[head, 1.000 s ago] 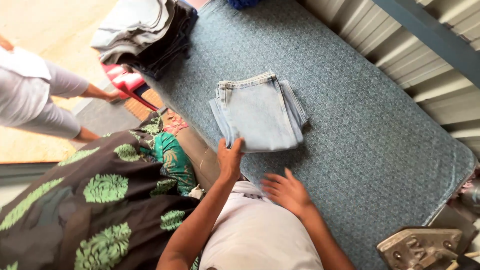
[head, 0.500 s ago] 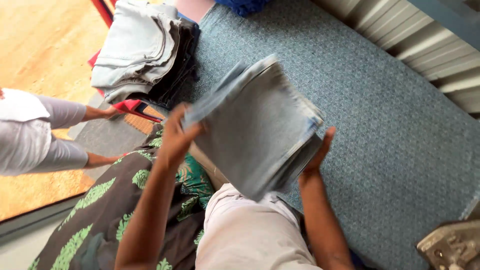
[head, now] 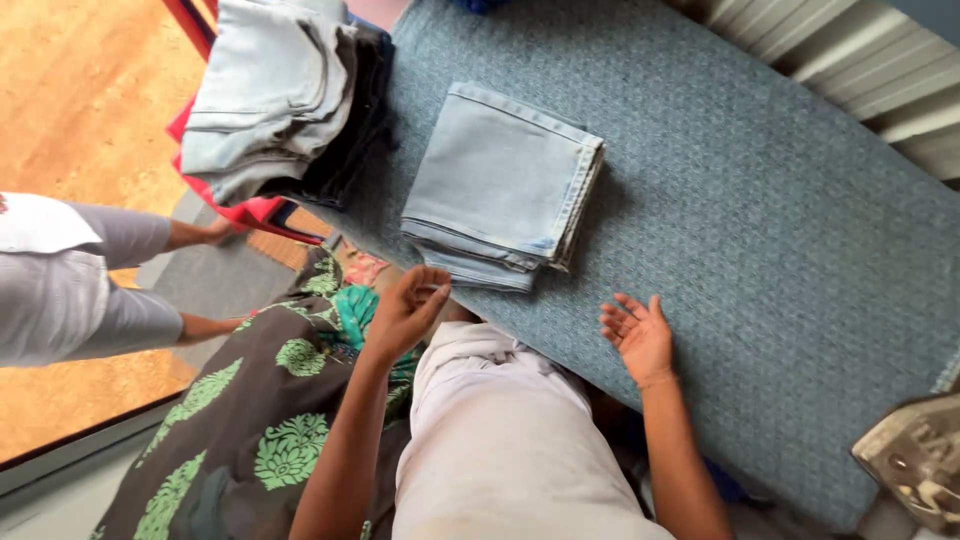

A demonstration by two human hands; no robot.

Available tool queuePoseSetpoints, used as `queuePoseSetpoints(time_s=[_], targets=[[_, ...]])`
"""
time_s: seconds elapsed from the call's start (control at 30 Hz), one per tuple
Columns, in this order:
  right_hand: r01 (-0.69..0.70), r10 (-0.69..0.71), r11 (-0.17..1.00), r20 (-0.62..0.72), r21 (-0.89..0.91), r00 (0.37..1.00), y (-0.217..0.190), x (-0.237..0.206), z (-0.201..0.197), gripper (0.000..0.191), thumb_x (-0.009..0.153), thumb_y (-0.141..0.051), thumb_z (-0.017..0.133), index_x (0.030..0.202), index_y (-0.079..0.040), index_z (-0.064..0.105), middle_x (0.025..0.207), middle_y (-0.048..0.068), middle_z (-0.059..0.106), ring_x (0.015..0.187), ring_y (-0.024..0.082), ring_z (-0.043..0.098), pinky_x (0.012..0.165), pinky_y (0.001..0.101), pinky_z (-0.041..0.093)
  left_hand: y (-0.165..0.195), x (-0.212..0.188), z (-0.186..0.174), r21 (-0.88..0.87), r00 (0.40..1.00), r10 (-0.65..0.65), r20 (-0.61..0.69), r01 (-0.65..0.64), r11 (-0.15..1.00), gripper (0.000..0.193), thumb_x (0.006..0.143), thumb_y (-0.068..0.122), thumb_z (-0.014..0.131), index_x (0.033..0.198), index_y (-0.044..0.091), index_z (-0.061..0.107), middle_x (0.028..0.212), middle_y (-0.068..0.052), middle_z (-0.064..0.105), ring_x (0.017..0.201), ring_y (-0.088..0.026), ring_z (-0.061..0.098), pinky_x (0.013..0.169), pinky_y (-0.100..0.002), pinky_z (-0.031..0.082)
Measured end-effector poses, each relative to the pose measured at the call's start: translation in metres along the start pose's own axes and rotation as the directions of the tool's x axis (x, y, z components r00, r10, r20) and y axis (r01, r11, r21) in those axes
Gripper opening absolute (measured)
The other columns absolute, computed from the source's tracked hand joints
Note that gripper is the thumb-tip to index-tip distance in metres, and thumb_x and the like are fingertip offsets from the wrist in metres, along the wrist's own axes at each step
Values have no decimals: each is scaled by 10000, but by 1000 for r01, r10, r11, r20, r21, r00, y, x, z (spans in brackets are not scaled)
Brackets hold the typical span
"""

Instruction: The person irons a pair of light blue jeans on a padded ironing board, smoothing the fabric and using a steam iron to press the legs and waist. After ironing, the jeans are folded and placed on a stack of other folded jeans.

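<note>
A folded pair of light blue jeans (head: pixel 505 185) lies flat on the blue-grey padded table (head: pixel 760 200). My left hand (head: pixel 408 308) hovers just below the jeans' near edge, fingers loosely curled, holding nothing. My right hand (head: pixel 638 335) is over the table surface to the right of the jeans, palm up and fingers spread, empty. Neither hand touches the jeans.
A pile of folded pale and dark garments (head: pixel 275 95) rests on a red stand (head: pixel 235 205) at the upper left. Another person in grey trousers (head: pixel 90 275) stands at the left on the orange floor. A dark cloth with green leaf prints (head: pixel 260 420) hangs below. A metal iron (head: pixel 915 460) sits lower right.
The folded jeans were lifted off the table in both hands, turned, and now lie back on the table nearer the garment pile. Both hands have let go and drawn back.
</note>
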State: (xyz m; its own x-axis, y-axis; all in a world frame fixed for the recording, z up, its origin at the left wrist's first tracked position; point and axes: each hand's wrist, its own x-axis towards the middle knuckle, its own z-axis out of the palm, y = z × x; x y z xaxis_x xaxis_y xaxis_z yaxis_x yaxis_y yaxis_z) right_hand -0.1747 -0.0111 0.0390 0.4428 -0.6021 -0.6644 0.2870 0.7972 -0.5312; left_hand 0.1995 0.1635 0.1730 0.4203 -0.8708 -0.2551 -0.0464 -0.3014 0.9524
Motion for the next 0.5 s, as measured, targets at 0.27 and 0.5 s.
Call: queuePoseSetpoints(time_s=[0.27,0.5], targets=[[13,-65,916,-118,-400,991,20,24,40,487,1049,-469,512,1239,-35,627,1063,155,718,884,226,695,770,341,558,22,44,-148,-109,955,192,-228,-221,969,221,1016,143,687,1187,3,671,1022,-15,678,930,-90,620,813,-253,511],[150,-205,822,-40,-550,978,53,75,211,399,1014,-321,596,1234,8,650,1045,140,729,852,184,718,726,293,571,39,167,-331,261,817,322,-479,-217,941,184,1038,168,657,1137,15,686,956,-100,717,877,-149,659,800,-292,523]])
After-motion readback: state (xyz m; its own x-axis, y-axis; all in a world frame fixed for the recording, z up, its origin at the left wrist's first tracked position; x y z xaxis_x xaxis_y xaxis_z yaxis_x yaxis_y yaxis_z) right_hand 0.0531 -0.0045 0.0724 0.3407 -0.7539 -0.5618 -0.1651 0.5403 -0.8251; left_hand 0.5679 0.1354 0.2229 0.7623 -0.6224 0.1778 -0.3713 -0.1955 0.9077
